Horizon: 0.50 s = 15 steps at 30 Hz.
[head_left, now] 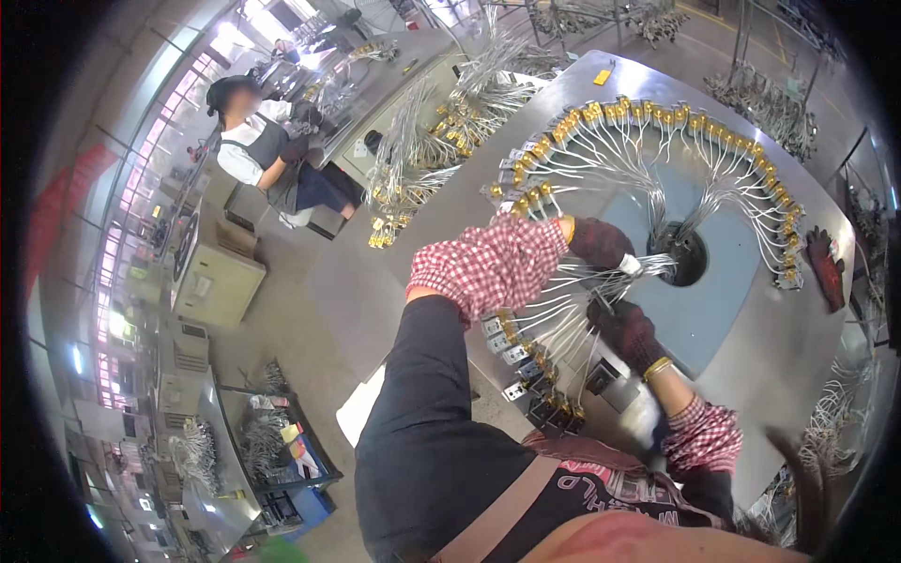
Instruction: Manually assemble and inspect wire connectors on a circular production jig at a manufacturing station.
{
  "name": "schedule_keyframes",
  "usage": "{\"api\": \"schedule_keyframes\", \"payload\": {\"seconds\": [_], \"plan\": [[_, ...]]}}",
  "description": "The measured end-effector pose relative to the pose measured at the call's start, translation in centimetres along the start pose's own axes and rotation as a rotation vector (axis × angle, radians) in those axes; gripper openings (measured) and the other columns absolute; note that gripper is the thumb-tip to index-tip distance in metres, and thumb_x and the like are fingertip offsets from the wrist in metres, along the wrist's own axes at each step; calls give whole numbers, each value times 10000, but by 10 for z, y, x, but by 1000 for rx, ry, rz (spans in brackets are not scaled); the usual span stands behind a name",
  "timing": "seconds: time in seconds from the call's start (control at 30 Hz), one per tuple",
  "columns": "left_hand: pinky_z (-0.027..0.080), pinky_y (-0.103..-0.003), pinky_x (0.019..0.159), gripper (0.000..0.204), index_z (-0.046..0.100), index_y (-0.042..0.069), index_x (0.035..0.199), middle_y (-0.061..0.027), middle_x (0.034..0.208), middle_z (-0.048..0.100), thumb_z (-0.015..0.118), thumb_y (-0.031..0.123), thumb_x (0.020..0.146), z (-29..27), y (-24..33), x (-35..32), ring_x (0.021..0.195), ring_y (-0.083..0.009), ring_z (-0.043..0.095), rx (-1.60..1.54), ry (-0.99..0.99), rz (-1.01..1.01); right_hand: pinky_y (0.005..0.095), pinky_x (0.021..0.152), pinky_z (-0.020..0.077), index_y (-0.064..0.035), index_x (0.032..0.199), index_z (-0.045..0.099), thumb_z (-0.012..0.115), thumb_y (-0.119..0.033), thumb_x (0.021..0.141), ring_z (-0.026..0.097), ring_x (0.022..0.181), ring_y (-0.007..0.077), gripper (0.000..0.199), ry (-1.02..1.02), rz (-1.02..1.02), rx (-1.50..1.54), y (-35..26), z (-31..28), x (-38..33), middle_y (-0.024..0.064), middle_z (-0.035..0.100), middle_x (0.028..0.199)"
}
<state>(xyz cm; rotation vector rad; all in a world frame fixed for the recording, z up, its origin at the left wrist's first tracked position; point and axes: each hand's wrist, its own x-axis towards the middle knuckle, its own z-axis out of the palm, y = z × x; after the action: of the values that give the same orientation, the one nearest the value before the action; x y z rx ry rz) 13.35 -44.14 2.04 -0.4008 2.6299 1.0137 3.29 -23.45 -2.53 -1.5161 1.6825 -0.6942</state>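
My left hand [601, 244], in a dark knitted glove with light fingertips, closes on a bunch of silvery-white wires [654, 266] beside a round dark hole [687, 255] in a blue-grey plate. Just nearer, my right hand [623, 333], in a similar glove, has its fingers curled around wires of the same bunch. From there the wires fan out toward dark and metal connector blocks [530, 371] on my side. More wires rise from the hole to an arc of yellow-and-metal connectors [699, 124] along the far edge. The exact finger grip is partly hidden.
A loose dark glove [825, 269] lies on the metal table [601, 84] at right, and a yellow tag [603, 77] at the far corner. Bundled wire harnesses [432, 141] are heaped at far left. Another person [258, 145] sits at a bench beyond.
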Motion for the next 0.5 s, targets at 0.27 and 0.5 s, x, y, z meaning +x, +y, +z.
{"api": "schedule_keyframes", "payload": {"seconds": [0.27, 0.5], "plan": [[535, -409, 831, 262, 712, 79, 1132, -175, 1021, 709, 673, 221, 916, 1, -114, 31, 881, -334, 673, -102, 403, 159, 517, 736, 526, -107, 1111, 673, 613, -233, 960, 631, 888, 425, 205, 569, -494, 11, 19, 80, 79, 199, 657, 990], [520, -447, 925, 347, 632, 80, 1270, -176, 1120, 696, 575, 136, 933, -47, -2, 18, 1056, -363, 663, 774, 137, 388, 474, 778, 536, -165, 1167, 686, 667, -134, 804, 634, 955, 371, 364, 628, -516, -235, 20, 40, 51, 141, 680, 1015]]}}
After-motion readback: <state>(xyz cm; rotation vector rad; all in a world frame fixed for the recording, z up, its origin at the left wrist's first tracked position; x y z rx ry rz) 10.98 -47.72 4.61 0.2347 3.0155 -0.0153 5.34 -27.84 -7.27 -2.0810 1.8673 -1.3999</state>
